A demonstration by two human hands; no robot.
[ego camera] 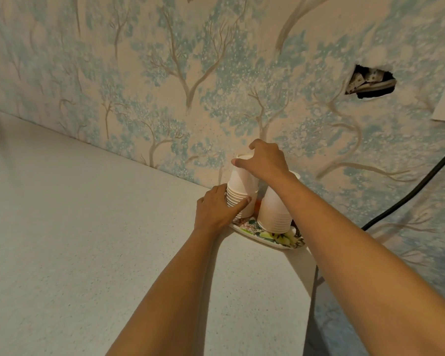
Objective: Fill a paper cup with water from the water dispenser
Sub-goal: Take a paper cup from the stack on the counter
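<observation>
Right hand [265, 160] — fingers closed over the top paper cup [242, 173]; left hand [216, 209] — clasping the inverted stack [238, 201] on a floral tray [270, 236].

Two stacks of white paper cups stand upside down on a floral tray [261, 235], rims down, at the tray's far side by the wall. The left stack [238, 187] is taller, its nested rims showing as ridges near the tray; its top cup [243, 160] sits at the stack's peak. The right stack [274, 209] is just beside it, nearer the tray's front edge.
</observation>
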